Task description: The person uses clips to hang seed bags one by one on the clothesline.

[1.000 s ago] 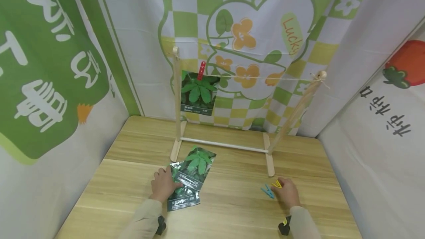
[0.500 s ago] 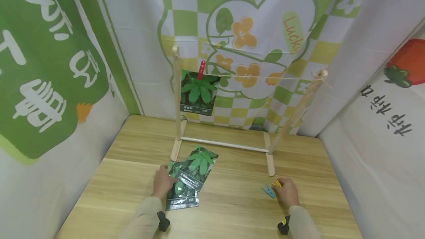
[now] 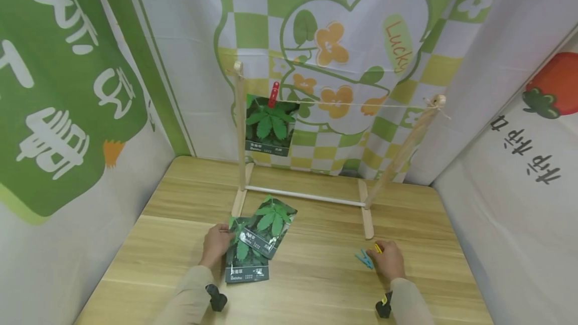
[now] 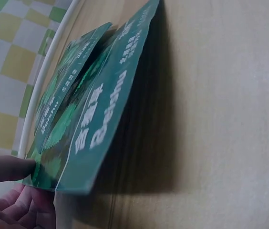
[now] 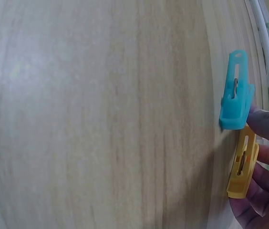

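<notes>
In the head view, my left hand (image 3: 215, 245) pinches the left edge of a dark green leaf-printed seed packet (image 3: 247, 271), thumb on top and fingers below. A second seed packet (image 3: 273, 218) lies slanted across its upper part. The left wrist view shows the pinched packet (image 4: 103, 114) tilted up, with a shadow under it. My right hand (image 3: 390, 261) holds a yellow clothespin (image 5: 242, 164) low over the table. Beside it is a light blue clothespin (image 5: 235, 95), next to my thumb; whether the thumb touches it I cannot tell.
Behind the packets stands a wooden frame (image 3: 242, 129) with a string (image 3: 352, 105) between two posts. A red clothespin (image 3: 273, 95) holds another seed packet (image 3: 269, 127) at the string's left end. A white rod (image 3: 302, 196) joins the frame's feet. Curtains enclose the wooden table (image 3: 316, 285).
My left hand has shifted slightly left and turned, from lying over the packets to pinching the lower one's edge. Both packets have moved a little. The right hand has hardly moved.
</notes>
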Available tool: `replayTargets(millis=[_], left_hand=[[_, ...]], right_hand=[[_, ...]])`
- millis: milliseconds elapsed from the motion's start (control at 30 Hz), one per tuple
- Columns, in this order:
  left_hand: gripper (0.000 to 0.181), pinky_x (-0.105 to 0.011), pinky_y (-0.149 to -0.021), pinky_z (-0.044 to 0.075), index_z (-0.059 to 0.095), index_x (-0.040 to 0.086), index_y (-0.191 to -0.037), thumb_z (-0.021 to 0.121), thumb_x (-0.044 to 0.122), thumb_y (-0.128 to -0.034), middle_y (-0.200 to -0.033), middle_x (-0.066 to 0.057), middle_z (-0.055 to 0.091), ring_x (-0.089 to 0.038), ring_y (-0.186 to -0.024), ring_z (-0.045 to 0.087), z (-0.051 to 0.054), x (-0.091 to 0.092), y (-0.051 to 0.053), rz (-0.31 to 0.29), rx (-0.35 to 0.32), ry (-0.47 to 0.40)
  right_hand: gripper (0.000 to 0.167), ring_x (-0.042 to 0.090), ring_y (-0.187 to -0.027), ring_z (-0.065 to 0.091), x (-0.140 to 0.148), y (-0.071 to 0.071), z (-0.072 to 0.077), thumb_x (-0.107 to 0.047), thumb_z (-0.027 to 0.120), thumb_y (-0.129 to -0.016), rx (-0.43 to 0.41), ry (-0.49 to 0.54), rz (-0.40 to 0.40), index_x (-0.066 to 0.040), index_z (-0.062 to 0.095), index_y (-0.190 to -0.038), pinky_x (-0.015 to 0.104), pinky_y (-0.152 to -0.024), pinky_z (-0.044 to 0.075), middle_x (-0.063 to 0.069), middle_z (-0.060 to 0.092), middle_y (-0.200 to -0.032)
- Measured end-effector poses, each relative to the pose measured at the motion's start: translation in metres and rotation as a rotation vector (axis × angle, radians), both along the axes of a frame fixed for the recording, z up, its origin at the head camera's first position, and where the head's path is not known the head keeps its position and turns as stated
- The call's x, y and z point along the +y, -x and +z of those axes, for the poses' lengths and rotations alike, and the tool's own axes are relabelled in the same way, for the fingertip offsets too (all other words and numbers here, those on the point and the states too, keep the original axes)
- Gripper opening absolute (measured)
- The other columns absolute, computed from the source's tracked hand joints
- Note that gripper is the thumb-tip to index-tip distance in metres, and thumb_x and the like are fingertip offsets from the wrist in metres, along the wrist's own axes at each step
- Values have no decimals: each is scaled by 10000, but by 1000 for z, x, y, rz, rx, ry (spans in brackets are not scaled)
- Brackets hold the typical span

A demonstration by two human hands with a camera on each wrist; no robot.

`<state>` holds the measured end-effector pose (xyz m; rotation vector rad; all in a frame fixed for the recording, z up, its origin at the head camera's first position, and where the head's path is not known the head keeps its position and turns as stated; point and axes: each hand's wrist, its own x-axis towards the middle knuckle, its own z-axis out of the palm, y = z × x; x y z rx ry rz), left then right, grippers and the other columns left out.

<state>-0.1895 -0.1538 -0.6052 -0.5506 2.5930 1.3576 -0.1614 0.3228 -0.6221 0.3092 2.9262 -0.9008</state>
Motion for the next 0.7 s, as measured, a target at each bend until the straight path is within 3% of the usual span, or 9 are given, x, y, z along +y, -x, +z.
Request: replayTargets(millis=[267,533,700], left_hand=[[400,-508,-885,529,583,-93,-1237,599,162,-929,-1236,-297,616,-450,-1093,607,2,-7,-1,-40,13,11],[364,-488,-872,532,619,-93,-1185,613,156,-919,-1207,-299,630,-407,-1036,631,5,-19,-2,-52,-10,-9],[339,-487,-882,520,629,-109,-1154,603,131,-915,-1177,-302,639,-390,-1029,625,10,-30,-2,-64,-24,-31]], right_hand=[[462,317,-956,589,-4,-1,0,-210,714,-872,-2,4,-17,95,618,-1205,492,-820,509,225,613,-1058],[432,340,-972,601,-4,2,1,-195,702,-877,7,-6,-10,92,626,-1191,507,-843,507,234,623,-1065],[444,401,-1062,586,-4,3,5,-195,692,-891,-20,59,-39,84,608,-1226,537,-901,496,271,602,-1154]])
